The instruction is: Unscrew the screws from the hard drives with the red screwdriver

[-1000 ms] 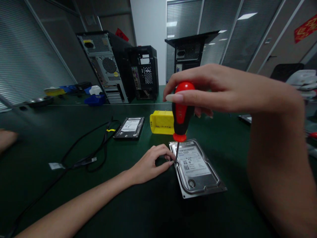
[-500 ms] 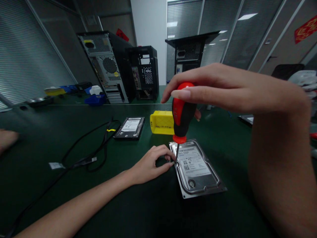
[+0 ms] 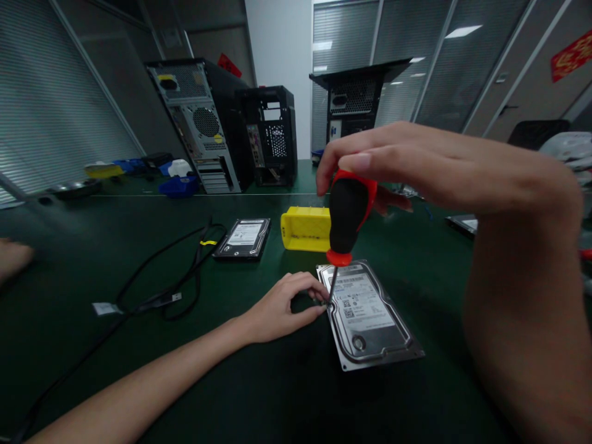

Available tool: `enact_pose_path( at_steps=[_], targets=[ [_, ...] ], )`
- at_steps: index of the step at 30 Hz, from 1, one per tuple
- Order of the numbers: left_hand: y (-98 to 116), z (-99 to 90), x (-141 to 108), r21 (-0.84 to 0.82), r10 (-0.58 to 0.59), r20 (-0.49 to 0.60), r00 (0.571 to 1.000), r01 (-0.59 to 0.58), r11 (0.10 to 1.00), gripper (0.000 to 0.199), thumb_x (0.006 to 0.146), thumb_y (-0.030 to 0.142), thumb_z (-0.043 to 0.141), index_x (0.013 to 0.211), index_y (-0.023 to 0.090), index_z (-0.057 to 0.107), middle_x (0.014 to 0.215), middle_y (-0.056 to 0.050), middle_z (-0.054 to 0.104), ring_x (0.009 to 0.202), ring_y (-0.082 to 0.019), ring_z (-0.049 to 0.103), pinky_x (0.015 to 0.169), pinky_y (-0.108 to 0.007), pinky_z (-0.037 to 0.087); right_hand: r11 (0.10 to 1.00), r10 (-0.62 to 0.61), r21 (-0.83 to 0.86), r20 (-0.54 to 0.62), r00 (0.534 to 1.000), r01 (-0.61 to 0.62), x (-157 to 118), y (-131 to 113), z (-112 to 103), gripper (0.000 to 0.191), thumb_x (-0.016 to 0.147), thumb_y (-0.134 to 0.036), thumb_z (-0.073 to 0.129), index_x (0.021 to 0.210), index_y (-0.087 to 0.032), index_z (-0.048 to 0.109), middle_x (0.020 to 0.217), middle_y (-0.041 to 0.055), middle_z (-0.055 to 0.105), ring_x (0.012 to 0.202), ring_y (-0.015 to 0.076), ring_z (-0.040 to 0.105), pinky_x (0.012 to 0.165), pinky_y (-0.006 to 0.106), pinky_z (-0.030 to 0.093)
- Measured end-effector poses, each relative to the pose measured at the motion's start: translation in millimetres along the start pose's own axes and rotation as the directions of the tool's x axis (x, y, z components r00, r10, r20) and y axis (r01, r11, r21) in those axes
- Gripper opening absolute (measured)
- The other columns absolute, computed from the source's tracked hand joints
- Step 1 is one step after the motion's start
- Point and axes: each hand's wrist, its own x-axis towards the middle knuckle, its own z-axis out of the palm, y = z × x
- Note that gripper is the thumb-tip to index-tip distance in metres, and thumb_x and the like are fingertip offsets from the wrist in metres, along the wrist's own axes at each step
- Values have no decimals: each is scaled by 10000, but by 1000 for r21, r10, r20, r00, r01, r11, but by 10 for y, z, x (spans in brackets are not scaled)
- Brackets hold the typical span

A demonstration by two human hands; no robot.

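A hard drive [image 3: 386, 330] lies label side up on the green tabletop, turned at an angle. My right hand [image 3: 407, 160] holds a red and black screwdriver [image 3: 348, 213] from above, palm over the handle's end and the thumb along its top. The shaft leans slightly, and its tip is down at the drive's left edge. Beside that tip, my left hand [image 3: 282, 308] rests on the table with thumb and index finger pinched together at the drive's edge. Whatever lies between those fingertips is too small to make out.
Behind the drive lies a yellow bin [image 3: 305, 229] with small dark bits inside. Left of it are a second hard drive [image 3: 245, 237] and a black cable [image 3: 197, 265]. Computer cases [image 3: 203, 123] stand at the back. Another person's hand [image 3: 13, 259] is at the far left.
The screwdriver handle has rotated, showing more black than red. My right fingers have shifted to the right around it and spread a little. My left hand and the drive stay put.
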Motion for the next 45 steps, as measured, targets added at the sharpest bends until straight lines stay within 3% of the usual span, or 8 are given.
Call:
enact_pose_path(
  at_steps=[3, 14, 20, 25, 29, 32, 38, 45],
  targets=[
    [-7, 0, -1, -9, -13, 15, 1000, 13, 1000, 165, 812, 252, 617, 958, 180, 593, 958, -28, 605, 892, -171, 553, 838, -296, 411, 1000, -19, -23, -22, 1000, 18, -1, 5, 17, 312, 943, -346, 293, 972, -222, 578, 808, -37, 559, 628, 45, 503, 526, 179, 401],
    [-12, -1, -4, 7, -27, 31, 999, 27, 1000, 218, 783, 282, 648, 969, 186, 587, 967, -30, 596, 903, -183, 547, 849, -323, 415, 977, -123, -182, -73, 990, 108, 10, -15, 7, 421, 876, -506, 416, 679, -177, 591, 560, -23, 421, 491, 64, 352, 438, 251, 275],
    [-7, -2, -3, -6, -22, 31, 999, 23, 1000, 207, 786, 268, 644, 968, 187, 585, 966, -22, 591, 903, -176, 543, 849, -312, 399, 949, -220, -258, -122, 968, 183, 57, -3, 35, 326, 875, -438, 464, 908, -153, 618, 785, 1, 550, 663, 77, 469, 574, 225, 362],
    [6, -4, -8, -7, -23, 28, 999, 23, 1000, 205, 779, 244, 652, 964, 187, 583, 962, -19, 590, 901, -172, 540, 838, -297, 397, 970, -137, -212, -62, 989, 121, 62, -27, 42, 437, 886, -518, 381, 763, -159, 598, 636, -13, 480, 532, 71, 394, 512, 252, 325],
    [2, 6, -8, -2, -19, 29, 999, 19, 1000, 202, 781, 249, 648, 960, 183, 581, 952, -22, 593, 892, -173, 540, 838, -300, 398, 983, -91, -168, -62, 994, 79, 15, -30, 31, 280, 896, -385, 364, 853, -195, 565, 739, -32, 531, 611, 74, 446, 516, 247, 327],
    [-7, 11, -1, 12, -20, 30, 999, 19, 1000, 210, 786, 278, 645, 962, 185, 582, 953, -23, 597, 891, -177, 540, 839, -309, 399, 986, -118, -124, -59, 991, 110, 2, -33, 27, 233, 883, -338, 380, 899, -200, 567, 774, -43, 547, 643, 67, 479, 538, 227, 359],
    [1, -1, -1, 17, -39, 32, 999, 39, 999, 216, 787, 287, 644, 969, 189, 581, 963, -20, 601, 900, -180, 542, 852, -314, 400, 986, -158, -53, -16, 987, 157, 39, -65, 26, 375, 873, -489, 428, 893, -180, 639, 781, 12, 592, 654, 99, 530, 530, 239, 413],
    [17, -9, -1, 10, -38, 35, 999, 38, 999, 209, 788, 286, 648, 961, 191, 578, 959, -11, 591, 894, -175, 539, 837, -305, 392, 971, -237, -30, -57, 970, 235, 76, -16, 55, 342, 881, -437, 449, 979, -168, 637, 945, 34, 629, 802, 115, 567, 651, 226, 464]
  ],
)
